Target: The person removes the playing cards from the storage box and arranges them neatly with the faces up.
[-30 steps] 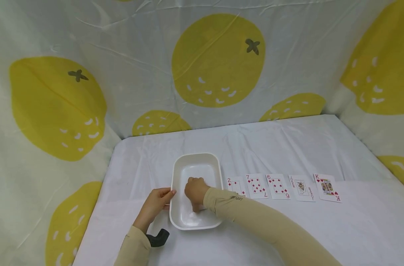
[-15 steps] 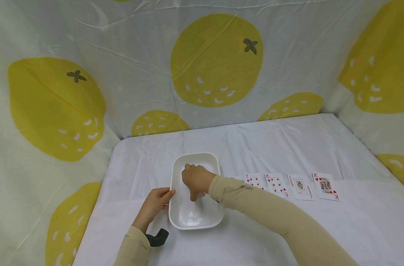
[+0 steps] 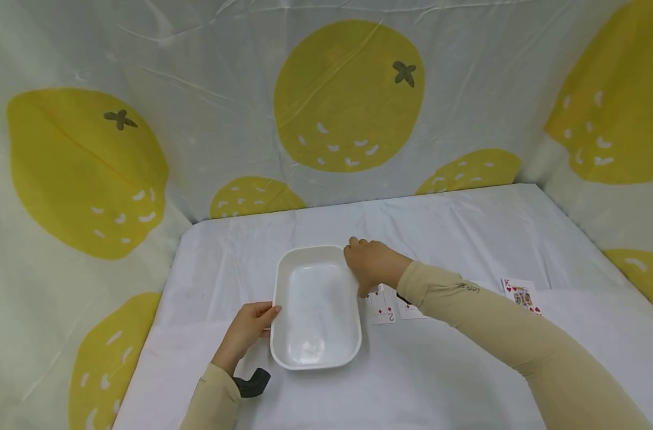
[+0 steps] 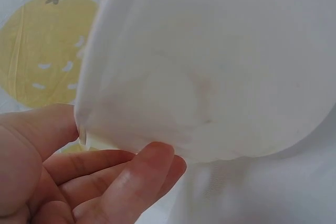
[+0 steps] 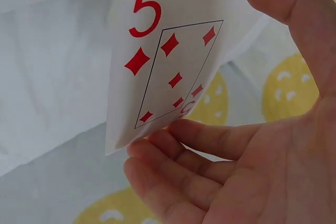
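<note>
My left hand pinches the left rim of a white rectangular tray, thumb on top and fingers beneath, as the left wrist view shows. At the tray's upper right corner is my right hand. It holds a five of diamonds playing card between thumb and fingers, slightly bowed, its face showing in the right wrist view. Just below that hand, the two of diamonds lies face up on the white cloth, partly hidden.
A row of face-up cards runs rightward from the tray, largely covered by my right sleeve. One red-pip card peeks out beside the sleeve, and the king of hearts lies at the far end. A lemon-print curtain rises behind the table.
My right hand has lifted out of the tray and moved up and right to its far right corner, bringing the five of diamonds along. My left hand stays on the rim.
</note>
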The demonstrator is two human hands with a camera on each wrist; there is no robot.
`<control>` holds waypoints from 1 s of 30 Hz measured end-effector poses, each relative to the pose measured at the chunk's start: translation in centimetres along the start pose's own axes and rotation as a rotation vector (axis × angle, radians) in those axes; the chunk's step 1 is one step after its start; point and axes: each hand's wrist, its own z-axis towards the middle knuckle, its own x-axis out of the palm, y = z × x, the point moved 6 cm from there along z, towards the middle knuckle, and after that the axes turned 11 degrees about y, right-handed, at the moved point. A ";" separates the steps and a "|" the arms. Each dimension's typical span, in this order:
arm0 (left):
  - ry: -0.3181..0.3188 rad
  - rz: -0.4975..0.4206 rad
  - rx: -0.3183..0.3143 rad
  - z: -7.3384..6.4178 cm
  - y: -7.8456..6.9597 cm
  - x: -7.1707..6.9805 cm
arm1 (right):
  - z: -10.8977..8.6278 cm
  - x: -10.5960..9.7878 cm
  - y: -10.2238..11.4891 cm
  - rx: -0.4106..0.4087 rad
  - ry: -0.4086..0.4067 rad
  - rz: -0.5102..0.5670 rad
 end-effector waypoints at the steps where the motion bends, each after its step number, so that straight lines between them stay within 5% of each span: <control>1: -0.002 0.000 0.001 0.1 0.2 -0.1 | -0.2 0.3 -0.7 0.007 0.002 0.003; 13: -0.003 0.003 0.002 -0.3 0.8 -0.4 | -3.8 4.7 -8.3 0.069 -0.007 0.147; 20: 0.007 -0.004 0.002 -0.6 1.1 -0.2 | -6.6 7.3 -11.9 0.058 -0.040 0.140; 30: -0.004 -0.008 -0.019 -0.9 1.4 0.1 | -10.9 12.4 -18.0 0.157 -0.003 0.185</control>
